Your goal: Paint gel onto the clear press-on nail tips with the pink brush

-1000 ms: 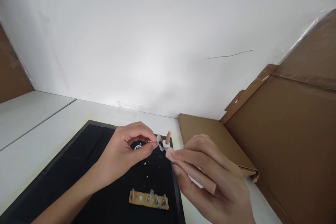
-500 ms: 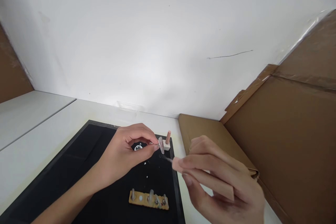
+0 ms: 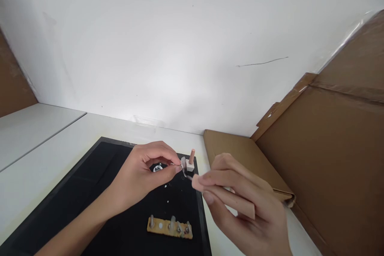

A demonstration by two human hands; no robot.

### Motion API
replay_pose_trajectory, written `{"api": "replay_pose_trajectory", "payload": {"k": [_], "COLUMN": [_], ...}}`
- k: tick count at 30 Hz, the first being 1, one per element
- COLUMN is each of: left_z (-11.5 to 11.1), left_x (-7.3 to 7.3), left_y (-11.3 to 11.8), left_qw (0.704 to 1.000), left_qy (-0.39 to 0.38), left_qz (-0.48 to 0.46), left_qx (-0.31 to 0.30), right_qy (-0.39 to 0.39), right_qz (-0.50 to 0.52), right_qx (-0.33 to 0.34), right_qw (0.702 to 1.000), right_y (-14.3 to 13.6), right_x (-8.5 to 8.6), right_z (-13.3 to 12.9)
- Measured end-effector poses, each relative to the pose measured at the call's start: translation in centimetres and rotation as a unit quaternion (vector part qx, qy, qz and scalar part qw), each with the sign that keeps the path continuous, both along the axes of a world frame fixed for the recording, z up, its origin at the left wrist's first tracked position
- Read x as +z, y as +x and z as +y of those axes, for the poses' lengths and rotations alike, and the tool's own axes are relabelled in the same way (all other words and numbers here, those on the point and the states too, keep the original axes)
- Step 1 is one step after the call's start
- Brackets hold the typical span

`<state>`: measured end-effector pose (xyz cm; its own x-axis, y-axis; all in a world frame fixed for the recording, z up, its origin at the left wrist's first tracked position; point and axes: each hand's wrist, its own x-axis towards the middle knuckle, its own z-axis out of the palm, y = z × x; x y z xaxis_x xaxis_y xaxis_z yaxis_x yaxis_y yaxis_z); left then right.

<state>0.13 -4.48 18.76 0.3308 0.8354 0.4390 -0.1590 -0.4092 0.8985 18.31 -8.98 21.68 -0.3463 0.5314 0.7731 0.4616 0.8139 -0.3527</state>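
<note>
My left hand [image 3: 150,164] pinches a small clear piece like a false nail tip [image 3: 184,165] between thumb and forefinger, over the black mat [image 3: 120,192]. In my right hand [image 3: 246,204] is a nail polish brush with a pinkish, square-sided handle [image 3: 231,199]. Its dark bristle end meets the lower edge of the clear piece, or lies just in front of it; I cannot tell which. Right behind the clear piece stands a small white block-shaped bottle [image 3: 190,166] with a pink upright stem. Both hands are closed.
A yellowish strip [image 3: 155,230] holding several upright clear pieces lies near the mat's front. A shiny ring-like item [image 3: 157,168] is partly behind my left hand. White crumbs dot the mat. A flat cardboard box [image 3: 234,148] and cardboard wall [image 3: 330,148] stand right; a white wall rises behind.
My right hand has moved left with the brush, bringing the bristles up to the clear piece, which now looks darker. My left hand has stayed in place.
</note>
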Motion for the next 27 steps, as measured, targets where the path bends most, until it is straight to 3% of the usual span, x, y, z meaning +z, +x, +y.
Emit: {"api": "replay_pose_trajectory", "payload": {"k": [6,13,18,23,27], "left_z": [0.32,0.24,0.22,0.27,0.16], "left_x": [-0.32,-0.49,-0.43,-0.43,-0.32], "left_y": [-0.06,-0.08,-0.12,-0.1,-0.21], "left_qw": [0.999,0.996,0.995,0.994,0.991], "left_qy": [-0.027,-0.008,-0.009,0.004,0.021], "left_qz": [0.017,0.063,0.066,0.079,0.101], "left_qx": [-0.029,-0.069,-0.079,-0.075,-0.079], "right_qy": [-0.046,-0.03,0.021,0.001,0.016], "right_qz": [0.105,0.045,0.088,0.047,0.047], "right_qx": [0.019,-0.01,-0.074,0.0,-0.064], "right_qw": [0.993,0.998,0.993,0.999,0.997], "right_y": [0.08,-0.07,0.12,-0.06,-0.07], "right_x": [-0.19,-0.22,-0.35,-0.03,-0.21], "right_z": [0.15,0.53,0.53,0.44,0.53]}}
